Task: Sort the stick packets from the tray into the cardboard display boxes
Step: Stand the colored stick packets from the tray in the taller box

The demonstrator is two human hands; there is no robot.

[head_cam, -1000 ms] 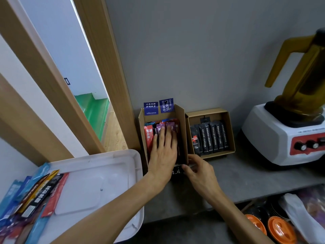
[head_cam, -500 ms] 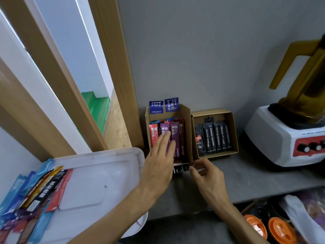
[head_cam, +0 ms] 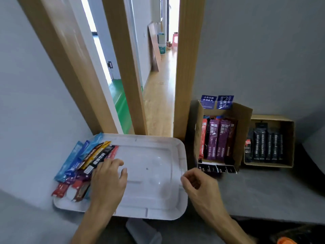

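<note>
Tray: a white rectangular plastic tray (head_cam: 153, 166) is set on the grey counter (head_cam: 263, 194) at near left, its right half bare.
Packets left: a loose fan of blue, orange, black, purple and red foil stick packets (head_cam: 82, 164) is piled on the tray's left end, some overhanging the rim.
Packet axis: the long axes are slanted, running from near left to far right, with the far ends pointed toward the doorway (head_cam: 158, 76).
Left box: a tall brown cardboard display box with blue labels (head_cam: 219, 136) is seen right of the tray, already stocked with red and purple packets stood on end, long axes running near to far.
Right box: a lower brown cardboard box (head_cam: 269, 141) further right is filled with a row of black packets, likewise aligned.
Progress: judged partly done; a sizeable pile is left to be sorted.
Left hand: the left hand (head_cam: 108, 180) is laid flat on the pile's right edge, fingers spread; nothing is clamped yet.
Right hand: the right hand (head_cam: 200, 185) is held loosely curled just beside the tray's right rim, with nothing visibly held.
</note>
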